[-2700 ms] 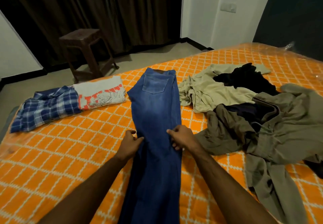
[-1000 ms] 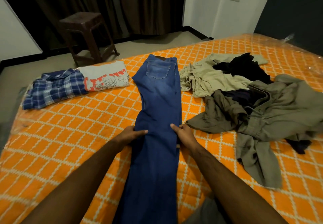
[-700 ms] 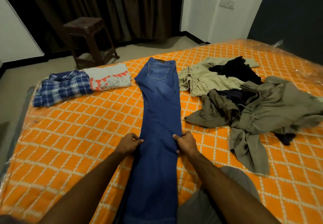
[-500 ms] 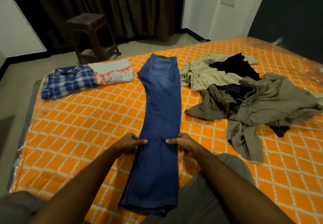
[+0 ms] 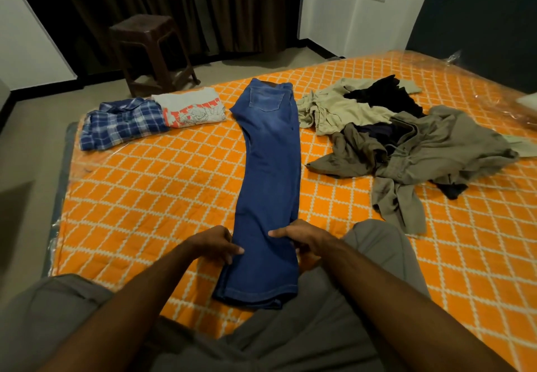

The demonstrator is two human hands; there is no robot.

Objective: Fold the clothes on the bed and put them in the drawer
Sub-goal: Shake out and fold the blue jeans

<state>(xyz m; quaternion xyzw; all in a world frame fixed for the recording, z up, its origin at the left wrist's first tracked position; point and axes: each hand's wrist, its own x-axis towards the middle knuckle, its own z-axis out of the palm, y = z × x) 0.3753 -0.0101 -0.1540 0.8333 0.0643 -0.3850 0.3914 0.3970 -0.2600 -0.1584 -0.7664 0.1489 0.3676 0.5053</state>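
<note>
Blue jeans [image 5: 270, 154] lie folded lengthwise down the middle of the orange bed [image 5: 145, 197], waist at the far end and hems near me. My left hand [image 5: 215, 244] holds the left edge of the legs just above the hems. My right hand [image 5: 302, 238] grips the right edge at the same height, thumb across the top and fingers curled under. A folded blue plaid shirt [image 5: 125, 123] and a folded grey printed T-shirt [image 5: 191, 110] lie side by side at the far left. An unfolded heap of olive clothes [image 5: 421, 145] lies to the right.
A beige garment [image 5: 334, 110] and a black one [image 5: 383, 95] lie in the heap's far part. A brown plastic stool [image 5: 151, 49] stands on the floor beyond the bed, before dark curtains. My knees in grey trousers [image 5: 380, 244] rest on the near edge.
Both hands have slid along the jeans from mid-leg toward the hems. The view has pulled back, so the hems and my knees now show. The other clothes have not moved.
</note>
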